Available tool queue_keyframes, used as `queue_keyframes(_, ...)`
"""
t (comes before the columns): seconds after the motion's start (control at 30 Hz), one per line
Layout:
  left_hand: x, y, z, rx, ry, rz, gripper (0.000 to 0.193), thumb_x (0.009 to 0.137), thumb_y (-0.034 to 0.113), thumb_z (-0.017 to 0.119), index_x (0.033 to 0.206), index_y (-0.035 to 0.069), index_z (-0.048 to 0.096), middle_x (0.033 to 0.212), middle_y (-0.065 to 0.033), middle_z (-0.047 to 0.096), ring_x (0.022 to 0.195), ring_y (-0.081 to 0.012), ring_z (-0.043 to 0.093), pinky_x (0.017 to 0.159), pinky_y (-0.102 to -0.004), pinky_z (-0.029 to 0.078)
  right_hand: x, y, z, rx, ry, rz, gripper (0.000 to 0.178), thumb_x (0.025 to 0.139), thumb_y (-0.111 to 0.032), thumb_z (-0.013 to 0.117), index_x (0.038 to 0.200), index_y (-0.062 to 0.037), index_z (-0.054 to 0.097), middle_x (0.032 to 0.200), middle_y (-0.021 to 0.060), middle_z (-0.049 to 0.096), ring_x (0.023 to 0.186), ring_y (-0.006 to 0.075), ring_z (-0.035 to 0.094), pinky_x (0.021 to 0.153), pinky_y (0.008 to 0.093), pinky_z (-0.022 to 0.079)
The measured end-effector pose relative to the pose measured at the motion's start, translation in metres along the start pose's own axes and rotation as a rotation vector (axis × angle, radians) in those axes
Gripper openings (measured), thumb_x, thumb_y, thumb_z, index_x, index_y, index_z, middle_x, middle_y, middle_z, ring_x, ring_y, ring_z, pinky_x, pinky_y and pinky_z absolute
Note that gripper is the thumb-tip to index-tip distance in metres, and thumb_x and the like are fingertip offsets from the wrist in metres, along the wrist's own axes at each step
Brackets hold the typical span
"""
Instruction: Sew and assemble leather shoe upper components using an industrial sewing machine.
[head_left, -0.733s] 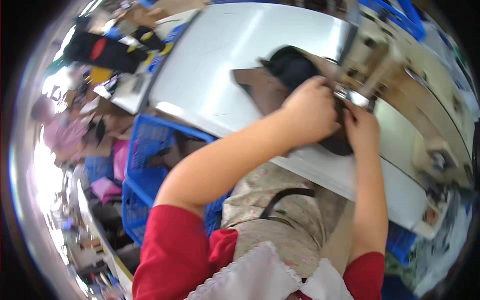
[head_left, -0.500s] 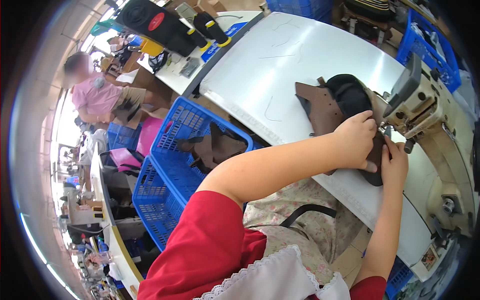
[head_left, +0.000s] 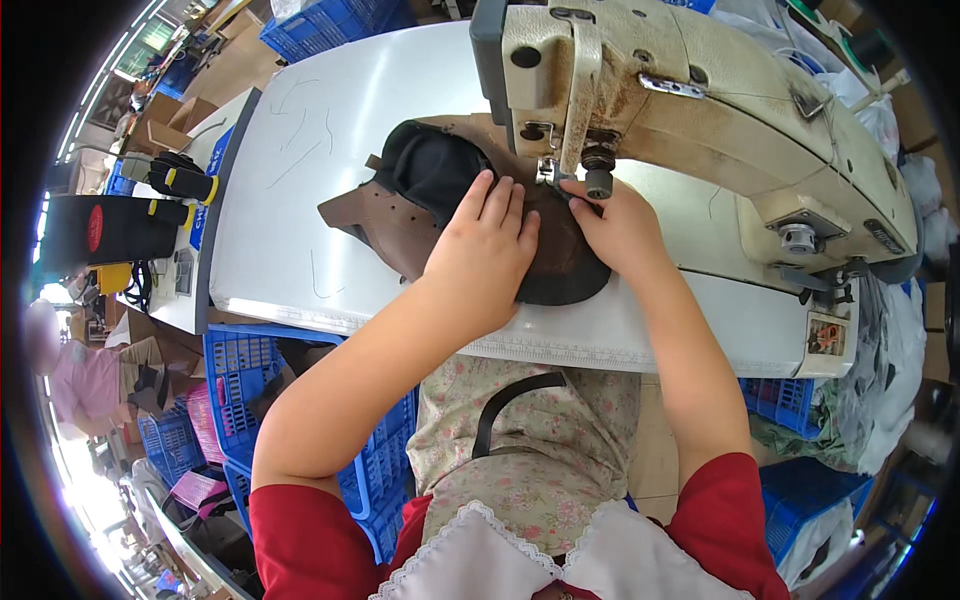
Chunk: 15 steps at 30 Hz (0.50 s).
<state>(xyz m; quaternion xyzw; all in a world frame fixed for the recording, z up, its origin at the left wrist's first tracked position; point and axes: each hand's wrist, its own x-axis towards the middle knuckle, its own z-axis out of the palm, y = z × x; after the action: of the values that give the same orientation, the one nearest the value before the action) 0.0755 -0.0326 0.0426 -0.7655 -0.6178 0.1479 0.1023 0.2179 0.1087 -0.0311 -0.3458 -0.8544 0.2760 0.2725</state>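
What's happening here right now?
A person works at a sewing machine. Their left hand lies on a brown-and-black piece on the white table; their right hand is at the piece beside the presser foot. A blue crate stands below the table's left end.

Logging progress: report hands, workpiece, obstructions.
Left hand on curved leathery brown and black workpiece. Right hand at its edge. Cream metal sewing machine partly hides it.

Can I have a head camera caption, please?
Left hand and right hand on a brown piece at a sewing machine.
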Motion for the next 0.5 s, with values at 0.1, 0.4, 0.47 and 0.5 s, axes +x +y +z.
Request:
queue_keyframes(0.1, 0.007, 0.012, -0.002, 0.004, 0.008, -0.060, 0.066, 0.077, 0.028, 0.060, 0.136, 0.000, 0.051, 0.138, -0.0287, 0.049, 0.135, -0.0391, 0.041, 0.120, -0.0503, 0.015, -0.001, 0.006, 0.000, 0.056, -0.013, 0.013, 0.015, 0.083, -0.020, 0.066, 0.080, -0.0052, 0.068, 0.075, 0.0118, 0.060, 0.079, 0.0332, 0.060, 0.070, 0.0438, 0.048)
queue_keyframes(0.4, 0.008, 0.043, 0.015, -0.021, 0.175, -0.151, 0.047, 0.080, 0.021, 0.054, 0.119, -0.004, 0.062, 0.126, -0.0264, 0.060, 0.125, -0.0361, 0.053, 0.119, -0.0480, 0.018, 0.004, -0.005, -0.003, 0.028, -0.050, 0.086, 0.016, 0.082, -0.023, 0.067, 0.081, -0.0076, 0.071, 0.079, 0.0105, 0.061, 0.080, 0.0323, 0.062, 0.070, 0.0421, 0.049)
queue_keyframes(0.47, 0.004, 0.041, 0.025, -0.023, 0.192, -0.159, 0.046, 0.079, 0.020, 0.054, 0.118, -0.003, 0.063, 0.124, -0.0244, 0.062, 0.123, -0.0333, 0.055, 0.119, -0.0466, 0.020, 0.008, -0.008, -0.007, -0.028, -0.119, 0.134, 0.015, 0.084, -0.024, 0.068, 0.092, -0.0126, 0.073, 0.087, 0.0111, 0.067, 0.084, 0.0306, 0.065, 0.074, 0.0393, 0.051)
queue_keyframes(0.5, 0.001, 0.035, 0.028, -0.052, 0.225, -0.122, 0.048, 0.076, 0.020, 0.058, 0.118, -0.002, 0.063, 0.123, -0.0221, 0.063, 0.123, -0.0304, 0.056, 0.118, -0.0453, 0.022, 0.010, -0.009, -0.008, -0.085, -0.184, 0.178, 0.021, 0.087, -0.025, 0.068, 0.104, -0.0176, 0.076, 0.094, 0.0116, 0.073, 0.089, 0.0289, 0.069, 0.079, 0.0365, 0.052)
